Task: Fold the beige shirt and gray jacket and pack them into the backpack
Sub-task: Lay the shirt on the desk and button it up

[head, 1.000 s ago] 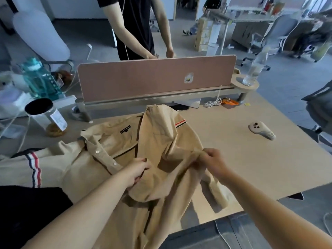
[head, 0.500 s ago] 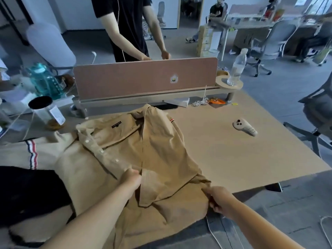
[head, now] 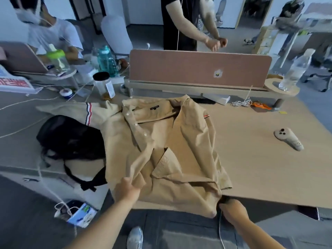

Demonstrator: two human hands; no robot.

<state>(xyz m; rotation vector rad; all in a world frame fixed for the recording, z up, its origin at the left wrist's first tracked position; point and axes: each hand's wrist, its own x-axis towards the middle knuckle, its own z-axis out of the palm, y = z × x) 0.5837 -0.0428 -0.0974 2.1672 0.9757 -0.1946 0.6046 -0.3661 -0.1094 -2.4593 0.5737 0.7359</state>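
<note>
Since the earlier frames both hands have drawn back to the near edge of the worktop [head: 260, 168]. The shirt [head: 170, 137] has gone from being held up in a bunch to lying spread out and flatter, with its right front panel folded over the middle.

Head view: the beige shirt lies collar away from the person in the middle of the worktop, and its hem hangs a little over the near edge. The left hand [head: 128, 187] grips a fold of cloth at the near-left of the hem, thumb on top. The right hand [head: 231, 211] is just below the worktop edge, with its fingers curled round the near-right corner of the hem.

One sleeve with a striped band stretches away to the left. The black backpack [head: 71, 139] lies on the worktop just left of the shirt, touching it and partly beneath the sleeve. One of its straps trails toward the near edge.

To the right, well apart from the shirt, rests a pale controller [head: 287, 139]. Behind the collar stands a brown divider [head: 197, 69], with a clear bottle [head: 294, 71] at its right end. A black-lidded jar [head: 104, 85] stands near its left end.

Beyond the divider stands a person in black.
</note>
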